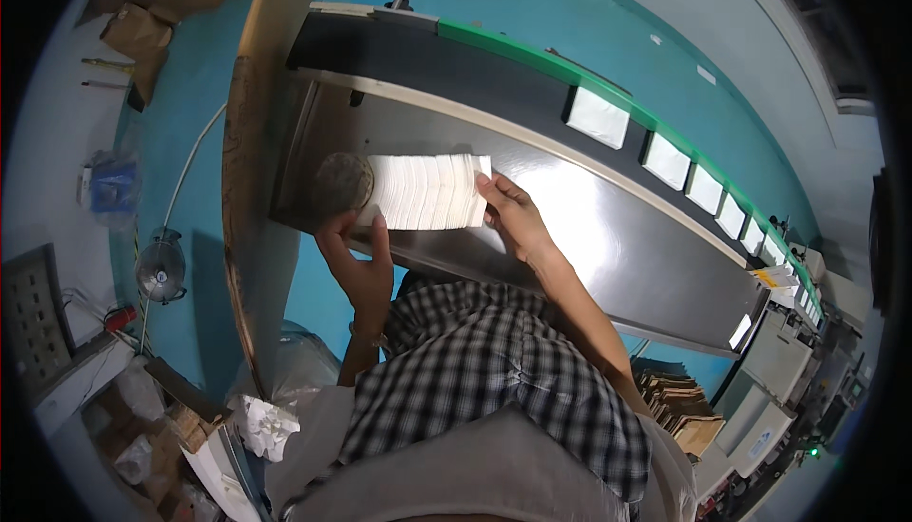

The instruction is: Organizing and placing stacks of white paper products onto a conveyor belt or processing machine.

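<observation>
A long row of thin white paper packets (427, 191), standing close together like leaves, lies on a shiny metal tray (655, 265). My right hand (513, 213) pinches the right end of the row, thumb on top and the other fingers partly hidden behind it. At the left end, my left hand (356, 256) has its thumb against the near corner of the row and its fingers curled by the edge of a dark round weight (343, 182). This weight sits against the row's left end.
A black conveyor belt (494, 85) with a green edge carries several white packets (597, 118) behind the tray. A wooden board (249, 142) rises at the left. A small fan (160, 267) is farther left. Stacked brown cardboard (679, 408) sits below the tray at right, near machines (760, 427).
</observation>
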